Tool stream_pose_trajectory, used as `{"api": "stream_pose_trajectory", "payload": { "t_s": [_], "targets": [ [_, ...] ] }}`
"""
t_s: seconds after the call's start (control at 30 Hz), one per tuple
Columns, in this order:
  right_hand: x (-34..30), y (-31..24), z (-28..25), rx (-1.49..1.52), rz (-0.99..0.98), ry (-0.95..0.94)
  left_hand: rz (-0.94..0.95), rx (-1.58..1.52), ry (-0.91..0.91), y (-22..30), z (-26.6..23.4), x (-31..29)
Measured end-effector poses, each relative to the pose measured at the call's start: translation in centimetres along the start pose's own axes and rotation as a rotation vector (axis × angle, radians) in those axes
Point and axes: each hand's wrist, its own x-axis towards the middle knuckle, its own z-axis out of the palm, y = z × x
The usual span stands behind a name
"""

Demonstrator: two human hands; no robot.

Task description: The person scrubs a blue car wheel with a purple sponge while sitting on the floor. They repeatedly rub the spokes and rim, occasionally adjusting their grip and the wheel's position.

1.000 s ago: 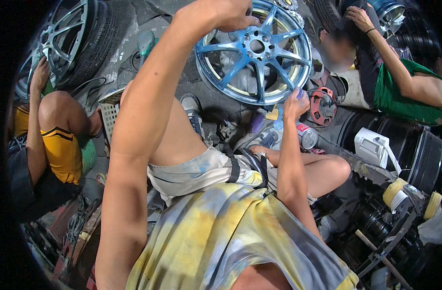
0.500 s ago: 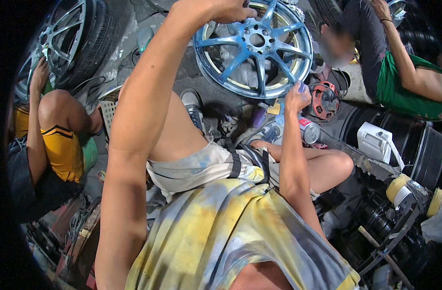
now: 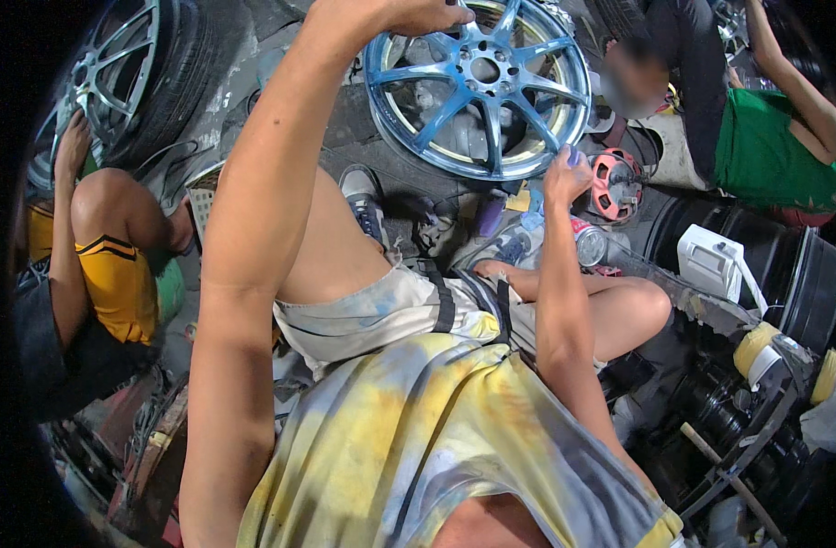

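Observation:
A blue multi-spoke wheel rim [image 3: 447,117], with whitish patches along its edge, lies face up in front of me. My left hand [image 3: 425,15] is closed on its far left edge, the thumb lying over the front; the top of the picture cuts off part of the fingers. At the near right edge, my right hand [image 3: 567,181] pinches a small purple pad [image 3: 574,158] against the rim. Most of that pad is hidden by the fingers.
Right of my hand sit a drink can [image 3: 589,243] and a red reel [image 3: 614,185]. A purple bottle-like piece [image 3: 491,213] lies below the rim. One person in green [image 3: 783,151] works at right; another, in yellow shorts [image 3: 116,288], handles a silver wheel [image 3: 94,68] at left.
My right hand and the purple pad have shifted slightly up and right along the edge. The left hand has moved slightly left. The person in green has shifted an arm to the right.

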Motion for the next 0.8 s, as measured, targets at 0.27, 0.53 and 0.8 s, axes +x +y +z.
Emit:
{"api": "stream_pose_trajectory", "payload": {
  "t_s": [0.27,0.53,0.8],
  "targets": [
    [3.5,5.0,-8.7,0.027,0.247,-0.64,-0.04,-0.084,0.001,1.5,-1.4,-0.7],
    [-2.1,10.1,-4.4,0.153,0.546,-0.817,-0.019,-0.016,-0.094,3.1,-0.1,1.0],
    [-6.3,12.2,-2.6,-0.496,0.191,-0.77,0.055,-0.041,-0.101,2.7,-0.6,0.7]
  ]
}}
